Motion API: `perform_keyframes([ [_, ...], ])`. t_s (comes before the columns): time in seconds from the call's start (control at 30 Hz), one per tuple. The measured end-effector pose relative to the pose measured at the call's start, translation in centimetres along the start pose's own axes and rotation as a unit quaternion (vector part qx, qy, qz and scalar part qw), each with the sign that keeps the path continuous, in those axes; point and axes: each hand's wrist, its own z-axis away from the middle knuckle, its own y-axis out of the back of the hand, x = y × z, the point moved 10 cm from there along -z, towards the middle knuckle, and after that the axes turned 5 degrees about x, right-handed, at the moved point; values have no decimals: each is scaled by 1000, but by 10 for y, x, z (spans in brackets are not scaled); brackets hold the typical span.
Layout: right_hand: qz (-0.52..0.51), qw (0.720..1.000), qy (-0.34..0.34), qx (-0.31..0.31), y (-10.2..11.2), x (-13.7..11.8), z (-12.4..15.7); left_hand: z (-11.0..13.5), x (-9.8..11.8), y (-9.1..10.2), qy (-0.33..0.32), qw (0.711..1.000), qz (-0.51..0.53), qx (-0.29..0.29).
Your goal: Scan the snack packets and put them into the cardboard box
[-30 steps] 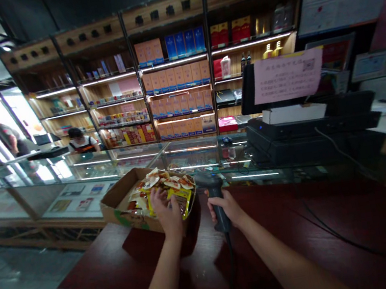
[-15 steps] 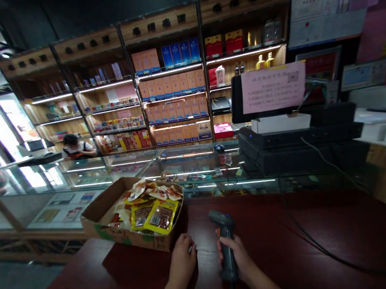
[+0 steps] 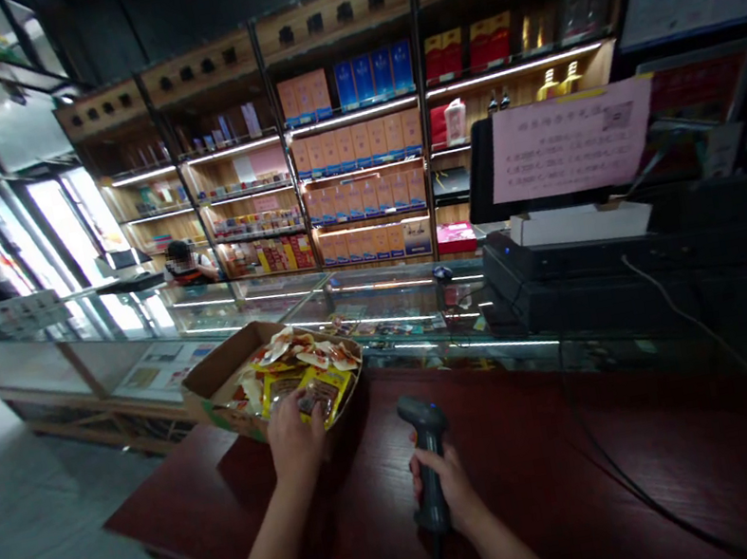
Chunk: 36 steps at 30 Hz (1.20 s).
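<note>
My left hand (image 3: 297,439) is at the front of a cardboard box (image 3: 217,376), its fingers on a yellow-edged snack packet (image 3: 322,395). Whether it grips that packet I cannot tell. The box holds several loose foil packets of food in yellow, white and red. My right hand (image 3: 448,488) is closed around the handle of a black corded barcode scanner (image 3: 429,462), whose head points away from me. The box and scanner stand on a dark red wooden counter (image 3: 558,468).
A black cable (image 3: 632,475) runs across the counter. Behind it are a glass display case (image 3: 378,303), a black till with a pink notice (image 3: 570,141), and lit shelves of boxed goods (image 3: 356,143). Two other people (image 3: 183,265) are at the far left.
My left hand has moved forward from the counter beside the box onto the packets. My right hand still holds the scanner, and the view has swung slightly.
</note>
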Motion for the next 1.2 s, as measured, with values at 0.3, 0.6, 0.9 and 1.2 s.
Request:
perform_keyframes([
  [0.3,21,1000,13,-11,-1,-5,1,-47,-39,-41,31,945,-183,-270],
  [0.6,62,997,47,-23,-27,-21,36,-26,-64,-23,214,916,238,-241],
  [0.9,194,970,36,-145,-112,-20,98,62,-26,-37,392,617,642,-231],
  [1.2,200,976,71,-48,-61,-40,77,79,39,-102,366,554,702,-258],
])
